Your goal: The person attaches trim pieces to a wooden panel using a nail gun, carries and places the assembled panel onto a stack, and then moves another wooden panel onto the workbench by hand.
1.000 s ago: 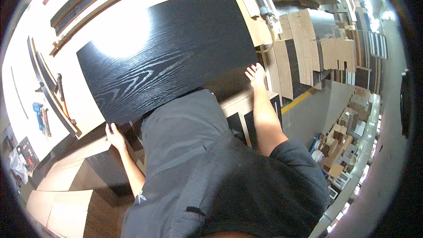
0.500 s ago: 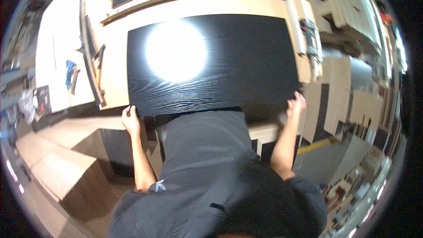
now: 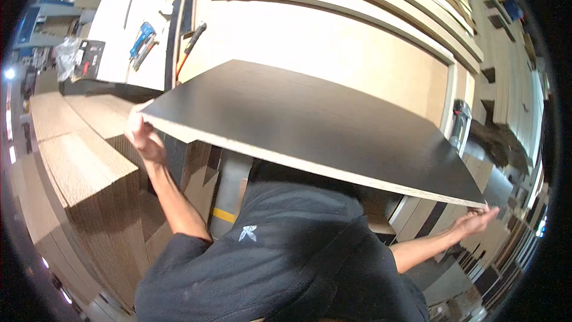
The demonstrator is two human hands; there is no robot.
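Note:
A large black wood-grain panel [image 3: 304,122] with a pale near edge is held up in front of my body, tilted, its right end lower in the picture. My left hand [image 3: 145,134] grips its left corner, fingers closed at the edge. At the right near corner, my right hand [image 3: 475,222] holds the panel with closed fingers; part of that grip is hidden behind the corner. Beyond the panel lies the light wooden workbench top [image 3: 292,33], partly covered by it.
Left on the bench are a blue staple gun [image 3: 142,40] and a hammer [image 3: 192,48] with an orange-and-black handle. A power tool [image 3: 460,120] lies at the right. Long wooden strips [image 3: 393,6] run along the back. Stacked wood-grain boards [image 3: 86,167] stand at my left.
The panel has come up off the bench toward me and tilted, its near pale edge now showing. Both hands moved with it, and my view has turned.

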